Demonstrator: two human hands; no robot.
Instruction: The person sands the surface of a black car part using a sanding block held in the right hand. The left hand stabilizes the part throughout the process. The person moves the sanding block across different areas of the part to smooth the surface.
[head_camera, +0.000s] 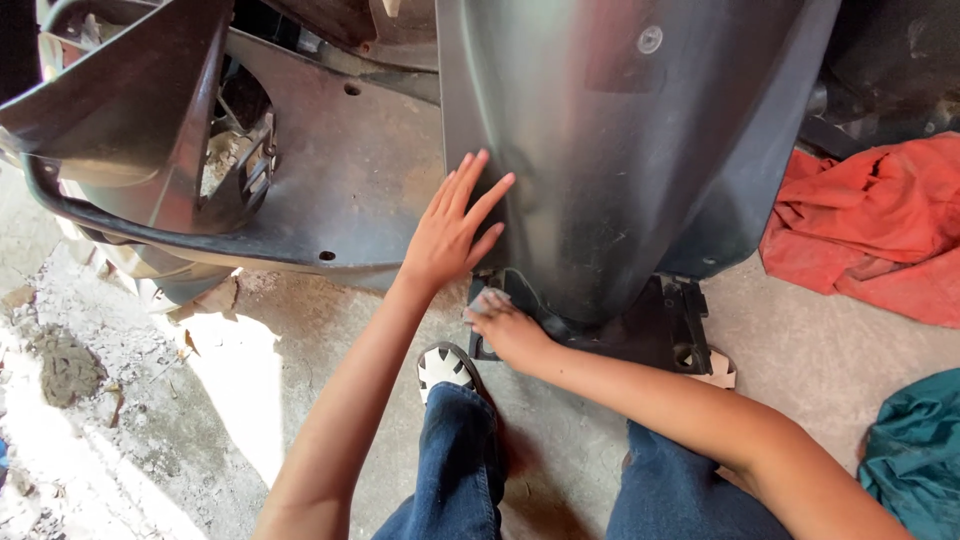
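The left hand (452, 232) lay flat, fingers (488, 198) spread, against the left edge of a large dark grey plastic fender panel (610, 170) that stood upright on the concrete floor (560, 450), in the middle of the view and just beyond the person's feet. The right hand (505, 328) sat lower, at the panel's bottom left corner, its fingers curled under the rim where the panel met a black base bracket (660, 335); whether they pinched anything could not be told, since the tips were blurred and partly hidden.

To the left of the panel, a flat grey body plate (340, 180) with small holes ran close beside it, leaving only a narrow gap where the left hand rested. Farther left a dark curved cover (130, 110) and an open housing crowded the far corner. On the right, a crumpled red cloth (870, 230) lay on the floor near the panel's right edge, and a teal cloth (915, 450) lay nearer, at the right border. Open floor showed near left, sunlit and gritty with rubble. The person's sandalled foot (445, 368) stood just beside the right hand
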